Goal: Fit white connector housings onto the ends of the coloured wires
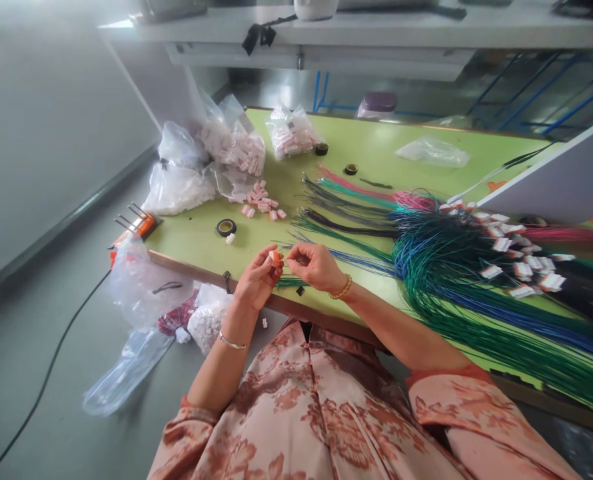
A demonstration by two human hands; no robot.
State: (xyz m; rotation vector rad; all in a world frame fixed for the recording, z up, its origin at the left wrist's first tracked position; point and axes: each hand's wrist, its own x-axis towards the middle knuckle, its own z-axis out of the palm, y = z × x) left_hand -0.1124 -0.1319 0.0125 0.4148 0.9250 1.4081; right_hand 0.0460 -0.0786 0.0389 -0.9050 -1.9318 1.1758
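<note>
Near the table's front edge, my left hand (257,280) grips a small orange-and-white plastic connector (275,258) between thumb and fingers. Close to its right side, my right hand (319,268) is closed in a pinch, its fingertips almost at the connector. Whatever lies in that pinch is too fine to make out. Blue wires (361,261) run behind the right hand, and short green wire ends (291,283) show below the two hands. To the right lies a large bundle of green wires (411,267), with many white-and-orange connectors (521,267) at its far end.
Loose connectors (260,200) lie in a pile before plastic bags (239,150) at the back left. A roll of black tape (226,228) and a white piece (230,238) are nearer. An orange device with metal prongs (144,227) sits at the left corner; bags (149,273) hang below.
</note>
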